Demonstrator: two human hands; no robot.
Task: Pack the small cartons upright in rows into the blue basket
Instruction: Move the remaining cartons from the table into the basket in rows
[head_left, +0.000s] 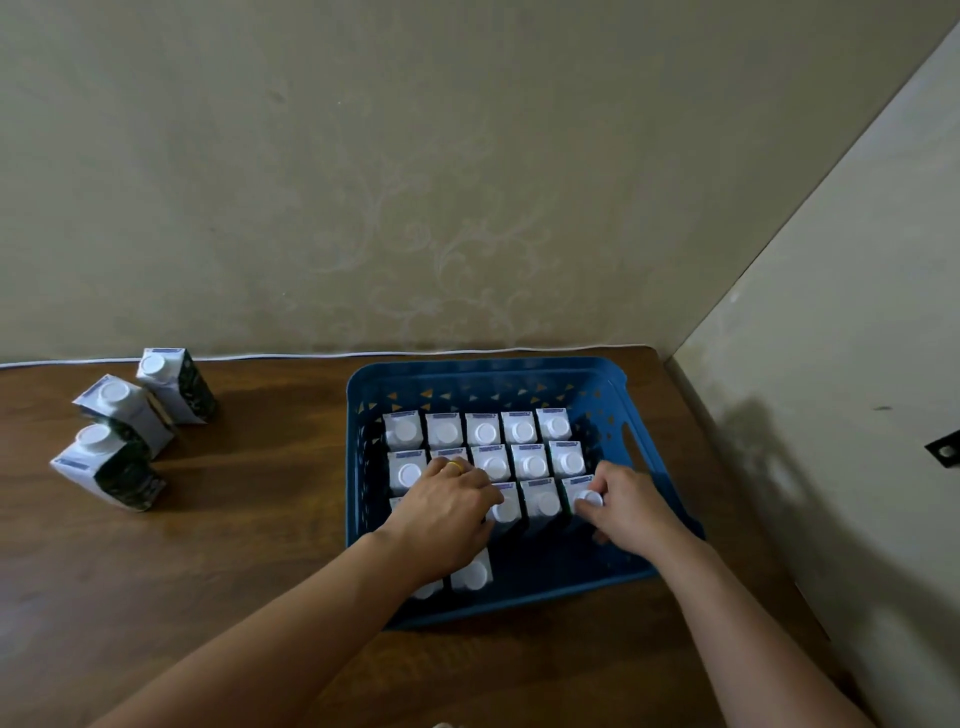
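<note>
The blue basket (483, 376) sits on a dark wooden table (234, 545), against the wall, its walls pierced with small triangular holes and a handle slot on its right side. Inside it small cartons (519, 428) stand upright in rows, each white on top with a round white cap and a blue strip of print too small to read. The right hand (631, 512) pinches the carton at the right end of the third row (589, 496), fingers curled round its cap. The left hand (447, 512), wearing a yellow ring (455, 466), lies fingers together over the cartons at the basket's left; what it holds cannot be told. Three more cartons (124, 415), dark-patterned on the sides, stand well left of the basket.
</note>
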